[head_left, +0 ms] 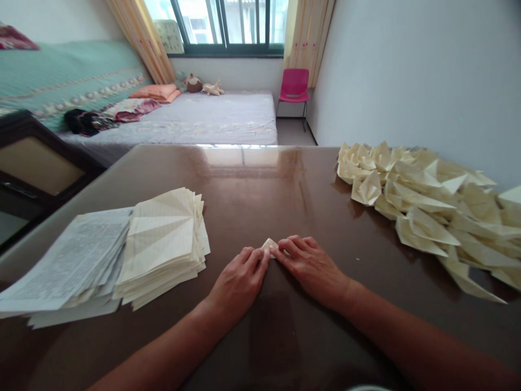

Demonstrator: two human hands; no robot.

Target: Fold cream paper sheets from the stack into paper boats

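A small folded piece of cream paper [269, 244] lies on the brown tabletop [244, 190], its pointed top showing between my two hands. My left hand [241, 276] presses on its left side with the fingers together. On its right side, my right hand [311, 267] has its thumb and fingers closed on the paper, the fingers curled. Most of the paper is hidden beneath my fingertips. To the left sits a stack of creased cream sheets [158, 233]. A large pile of folded paper boats [431, 201] covers the right side of the table.
Printed sheets [77, 255] lie at the table's left, partly beside the cream stack. Beyond the far edge are a bed [228, 117] and a pink chair [294, 87]. A dark cabinet [40, 157] stands left; a wall [407, 70] borders the right.
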